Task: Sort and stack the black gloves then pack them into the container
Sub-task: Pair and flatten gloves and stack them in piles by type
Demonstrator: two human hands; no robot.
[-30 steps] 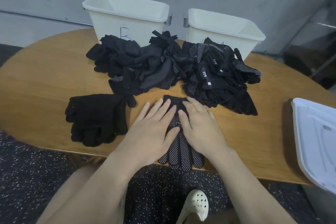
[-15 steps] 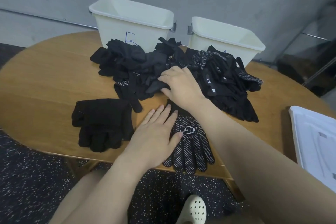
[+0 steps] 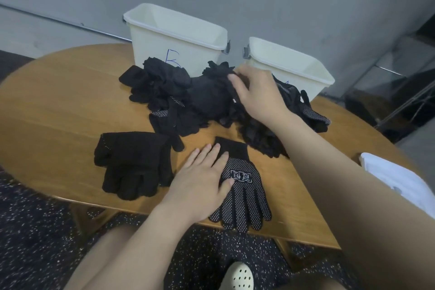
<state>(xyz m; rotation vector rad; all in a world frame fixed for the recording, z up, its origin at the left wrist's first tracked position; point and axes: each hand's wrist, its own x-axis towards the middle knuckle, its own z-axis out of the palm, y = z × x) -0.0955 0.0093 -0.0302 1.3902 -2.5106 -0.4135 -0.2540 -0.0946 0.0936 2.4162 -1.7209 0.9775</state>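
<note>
Dotted black glove (image 3: 242, 192) flat on the wooden surface (image 3: 58, 110), long axis front to back, fingertips toward the near edge, left hand (image 3: 202, 182) pressing flat with straight fingers, right hand (image 3: 255, 94) pinching a glove in the pile (image 3: 188, 96)

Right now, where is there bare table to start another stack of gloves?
Bare wood lies left of the plain glove stack and of the glove pile, out to the table edge. A narrower strip lies right of the dotted glove, under the right forearm. It is crowded mid-table, before both bins.
</note>
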